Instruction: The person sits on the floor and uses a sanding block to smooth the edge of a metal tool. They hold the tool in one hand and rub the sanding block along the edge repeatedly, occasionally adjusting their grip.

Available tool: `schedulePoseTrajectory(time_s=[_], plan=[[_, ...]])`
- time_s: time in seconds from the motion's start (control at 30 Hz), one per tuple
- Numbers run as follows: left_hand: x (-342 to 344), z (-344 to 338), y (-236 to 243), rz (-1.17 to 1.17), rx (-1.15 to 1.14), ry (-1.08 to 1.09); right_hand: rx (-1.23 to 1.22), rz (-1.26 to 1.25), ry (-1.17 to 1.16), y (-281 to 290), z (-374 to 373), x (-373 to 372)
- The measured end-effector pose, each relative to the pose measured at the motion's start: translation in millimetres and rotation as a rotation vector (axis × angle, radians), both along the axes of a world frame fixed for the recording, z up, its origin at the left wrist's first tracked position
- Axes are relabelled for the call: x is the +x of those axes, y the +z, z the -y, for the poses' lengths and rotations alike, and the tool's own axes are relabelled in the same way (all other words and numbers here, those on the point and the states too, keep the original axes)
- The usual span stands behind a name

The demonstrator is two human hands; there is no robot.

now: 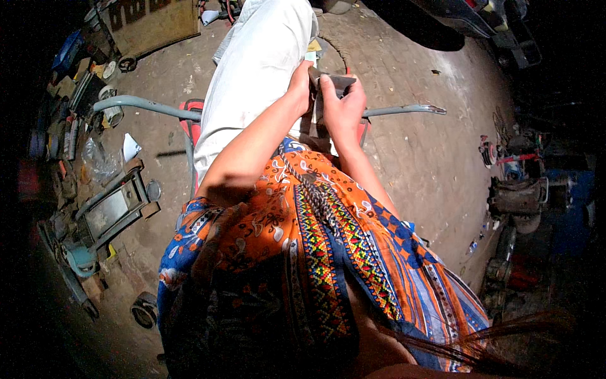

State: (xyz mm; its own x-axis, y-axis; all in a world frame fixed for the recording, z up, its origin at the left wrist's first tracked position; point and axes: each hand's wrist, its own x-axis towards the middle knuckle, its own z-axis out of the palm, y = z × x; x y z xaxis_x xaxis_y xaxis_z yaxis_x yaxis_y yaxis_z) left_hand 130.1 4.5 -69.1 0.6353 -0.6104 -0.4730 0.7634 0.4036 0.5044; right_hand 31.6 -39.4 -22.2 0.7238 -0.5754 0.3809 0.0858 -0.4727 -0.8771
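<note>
Both hands are together over my lap, at the upper middle of the head view. A dark brown piece of limp material, cloth or thin leather (312,129), hangs between them and drapes toward my waist. My left hand (302,83) is closed on its left edge, with the fingers partly hidden behind the fold. On the other side my right hand (344,110) pinches the upper part, thumb on top and fingers curled beneath. Beside the material stretches my leg in white trousers (252,69).
Grey bent tubes (148,106) stick out at both sides of the red seat (192,108) under me. Along the left lie a metal frame (113,211), a plastic bag (100,161) and a ring-shaped part (145,309). Machine parts (519,196) stand at the right; a wooden board (151,25) leans at the far left.
</note>
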Motion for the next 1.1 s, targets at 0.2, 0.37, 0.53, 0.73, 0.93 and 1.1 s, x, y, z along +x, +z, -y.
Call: schedulePoseTrajectory(time_s=[0.2,0.37,0.53,0.73,0.93,1.1], plan=[[9.6,7.7,-24.8,0.031,0.023,0.034,0.065,-0.002,-0.036,-11.2,14.9,5.6],[-1.7,-2.4,9.6,-0.026,0.099,0.068,0.000,-0.063,0.113,0.7,-5.6,-3.2],[2.5,-4.7,-12.5,0.055,-0.151,-0.087,0.442,-0.070,-0.055,58.8,16.6,-35.3],[2.7,-4.9,-15.0,0.158,-0.260,-0.137,0.578,0.004,-0.064,62.7,68.6,-81.9],[1.1,-11.9,-7.9,0.217,-0.370,-0.310,0.714,-0.015,-0.131,20.1,123.3,-102.7],[1.4,-14.2,-3.7,0.242,-0.441,-0.414,0.869,-0.069,-0.013,-10.4,123.6,-97.4]])
